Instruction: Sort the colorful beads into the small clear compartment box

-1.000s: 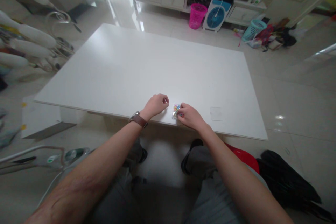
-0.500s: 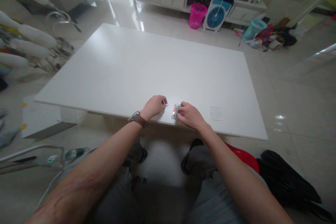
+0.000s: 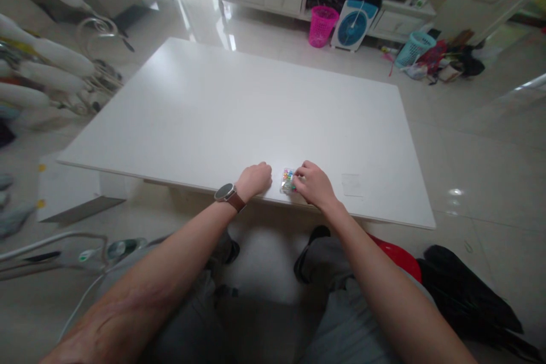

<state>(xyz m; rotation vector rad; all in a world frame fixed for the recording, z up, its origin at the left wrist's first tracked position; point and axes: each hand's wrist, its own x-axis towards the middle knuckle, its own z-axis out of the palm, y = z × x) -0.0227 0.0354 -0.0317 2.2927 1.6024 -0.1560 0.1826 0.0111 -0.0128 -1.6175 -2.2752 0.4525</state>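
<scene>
A small clear box [image 3: 287, 180] filled with several bright little pieces lies near the front edge of the white table [image 3: 239, 108]. My right hand [image 3: 314, 184] rests against the box's right side, fingers curled over its edge. My left hand [image 3: 255, 178], with a brown-strapped watch [image 3: 226, 193] on the wrist, lies curled into a loose fist on the table just left of the box; anything inside it is hidden.
A clear flat lid or sheet [image 3: 352, 184] lies on the table right of my right hand. On the floor behind the table stand a pink basket [image 3: 321, 25], a blue fan [image 3: 353, 25] and a teal basket [image 3: 413, 46]. A black bag [image 3: 464, 296] is at lower right.
My left hand has turned palm-down and closed, and the small ring seen at its fingertips is no longer visible. My right hand stays at the box.
</scene>
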